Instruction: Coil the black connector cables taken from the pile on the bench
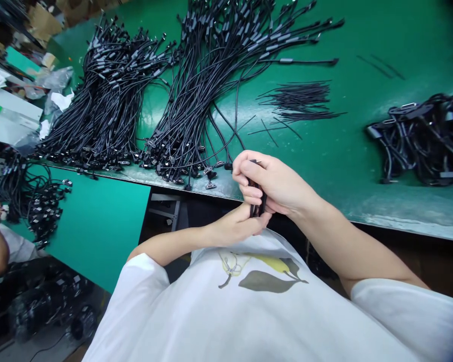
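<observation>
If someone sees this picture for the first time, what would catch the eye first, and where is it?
First, a big heap of black cables at upper left and a second heap at top centre, both fanned out on the green table. Next, at the table's near edge, the right hand and the left hand together grip a short black cable. A tangled pile of coiled cables lies at the right.
</observation>
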`<state>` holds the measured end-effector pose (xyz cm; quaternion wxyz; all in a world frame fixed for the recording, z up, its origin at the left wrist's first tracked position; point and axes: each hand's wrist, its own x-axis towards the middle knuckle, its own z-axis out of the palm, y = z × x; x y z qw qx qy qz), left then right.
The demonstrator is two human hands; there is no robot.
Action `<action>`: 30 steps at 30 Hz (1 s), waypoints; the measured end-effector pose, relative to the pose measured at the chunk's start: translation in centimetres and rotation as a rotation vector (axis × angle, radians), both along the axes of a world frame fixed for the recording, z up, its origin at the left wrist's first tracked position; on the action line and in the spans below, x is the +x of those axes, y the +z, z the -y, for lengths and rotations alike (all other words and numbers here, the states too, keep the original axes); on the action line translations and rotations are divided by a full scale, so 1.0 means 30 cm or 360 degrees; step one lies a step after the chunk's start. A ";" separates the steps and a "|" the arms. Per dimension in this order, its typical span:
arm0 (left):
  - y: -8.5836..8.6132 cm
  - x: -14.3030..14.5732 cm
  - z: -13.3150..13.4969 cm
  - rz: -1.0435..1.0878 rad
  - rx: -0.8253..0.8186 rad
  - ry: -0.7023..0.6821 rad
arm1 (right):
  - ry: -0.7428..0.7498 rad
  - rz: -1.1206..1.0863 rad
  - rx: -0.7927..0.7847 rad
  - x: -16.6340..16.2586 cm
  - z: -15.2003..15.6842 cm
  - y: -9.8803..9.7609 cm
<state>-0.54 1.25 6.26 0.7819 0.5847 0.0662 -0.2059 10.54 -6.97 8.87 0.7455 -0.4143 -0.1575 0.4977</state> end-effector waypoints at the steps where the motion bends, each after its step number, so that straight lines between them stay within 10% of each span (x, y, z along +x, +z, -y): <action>1: -0.013 0.008 0.005 -0.0006 0.0014 0.0049 | -0.0041 -0.0011 -0.0028 -0.002 0.001 -0.004; 10: 0.008 0.050 -0.052 -0.0308 -0.0659 -0.0193 | 0.0177 -0.0103 0.0196 0.013 0.026 -0.009; 14: 0.013 0.044 -0.023 -0.0358 -0.0695 0.0063 | 0.0041 -0.0081 0.0229 0.035 0.028 -0.031; 19: -0.045 0.056 0.010 -0.0228 -0.0514 0.0438 | -0.0275 0.0058 -0.0076 0.052 0.036 -0.071; 30: -0.073 0.067 0.016 -0.0128 -0.0013 0.0266 | -0.0312 0.0024 -0.0022 0.034 0.054 -0.057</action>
